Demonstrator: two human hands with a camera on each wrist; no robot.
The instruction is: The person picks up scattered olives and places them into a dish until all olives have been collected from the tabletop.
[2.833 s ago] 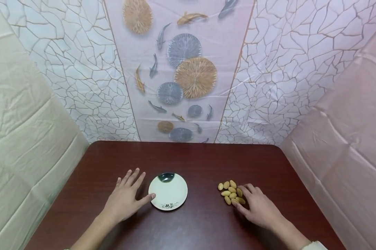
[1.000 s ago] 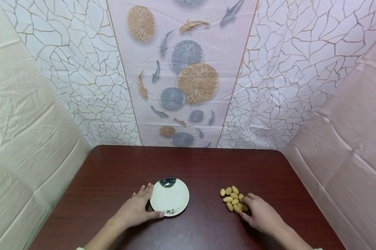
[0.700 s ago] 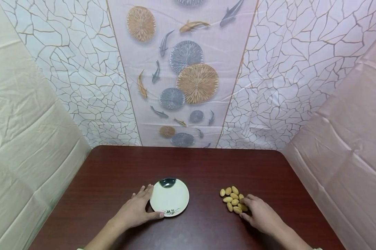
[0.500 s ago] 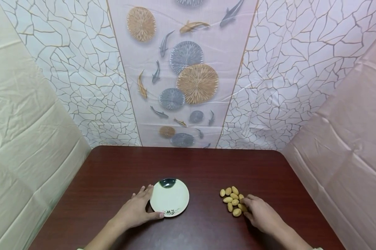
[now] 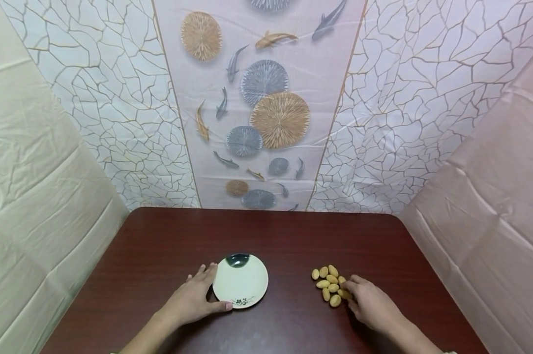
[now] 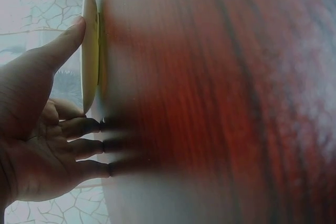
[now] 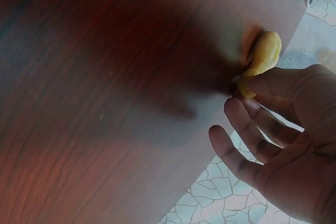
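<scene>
A round pale plate (image 5: 240, 282) with a dark green patch lies left of the table's middle. My left hand (image 5: 191, 300) touches its left rim. The thumb reaches the near rim, the index lies along the side, and the other fingers extend to the tabletop in the left wrist view. Several yellow-brown oval nut-like pieces (image 5: 333, 279) form a loose cluster on the right. My right hand (image 5: 374, 304) is at the cluster's right side, thumb and index pinching an oval piece (image 7: 269, 51). In the right wrist view its other fingers are bent; the thumb partly hides the piece.
The dark red-brown wooden table (image 5: 266, 236) spans between pale cloth side walls (image 5: 479, 211). A patterned cloth (image 5: 266, 113) with printed fish and discs hangs behind its far edge.
My left hand has moved right onto the plate's rim. My right thumb has drawn back from one oval piece, which has shifted slightly nearer; the fingers stay at the cluster.
</scene>
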